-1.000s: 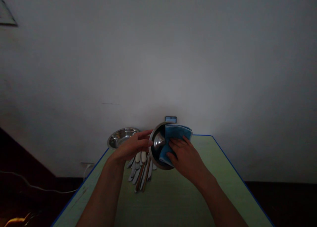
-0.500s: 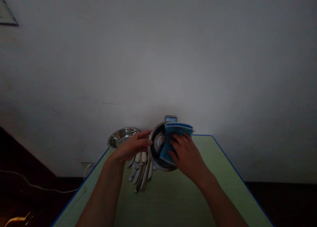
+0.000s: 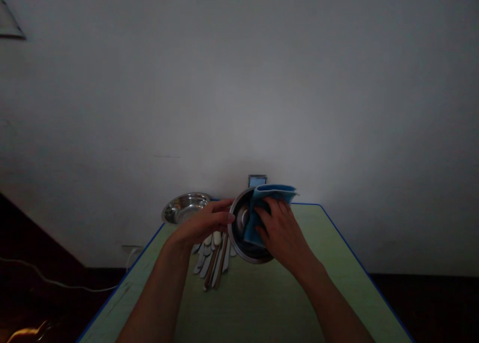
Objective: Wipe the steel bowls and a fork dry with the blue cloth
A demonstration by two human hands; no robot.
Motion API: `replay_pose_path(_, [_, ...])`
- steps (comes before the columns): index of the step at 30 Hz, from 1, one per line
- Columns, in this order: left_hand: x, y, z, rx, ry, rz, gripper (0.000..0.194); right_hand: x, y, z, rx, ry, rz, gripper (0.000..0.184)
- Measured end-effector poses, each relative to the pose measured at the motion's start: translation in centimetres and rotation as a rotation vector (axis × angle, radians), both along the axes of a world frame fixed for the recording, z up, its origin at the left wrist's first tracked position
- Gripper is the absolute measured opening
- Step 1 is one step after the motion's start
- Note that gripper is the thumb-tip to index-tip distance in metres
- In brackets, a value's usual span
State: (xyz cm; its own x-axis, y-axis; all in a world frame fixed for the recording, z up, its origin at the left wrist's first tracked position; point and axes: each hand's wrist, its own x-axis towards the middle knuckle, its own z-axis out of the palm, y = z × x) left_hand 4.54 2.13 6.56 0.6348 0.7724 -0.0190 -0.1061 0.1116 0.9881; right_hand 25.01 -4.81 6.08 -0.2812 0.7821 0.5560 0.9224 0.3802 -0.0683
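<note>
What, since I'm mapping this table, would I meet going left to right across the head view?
Steel bowl → left hand → steel pot → right hand

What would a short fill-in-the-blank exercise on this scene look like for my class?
1. The left hand holds the rim of a steel bowl, and the right hand presses a cloth of the colour ____ into it.
2. A shallower steel bowl lies beyond the ____ hand.
3. The table top is ____, with a blue edge.

Missing words: blue; left; green.
</note>
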Motion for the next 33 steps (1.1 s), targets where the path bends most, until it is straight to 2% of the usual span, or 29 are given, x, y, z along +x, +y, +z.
replay_pose_path(19, [0.2, -0.4, 0.6, -0.018, -0.009, -0.020, 0.045, -0.5, -0.3, 0.7, 0.045, -0.011, 0.025, 0.047])
replay_pose_path(33, [0.4, -0.5, 1.0, -0.069, -0.043, -0.020, 0.043, -0.7, -0.6, 1.1, 0.019, -0.005, 0.147, 0.045])
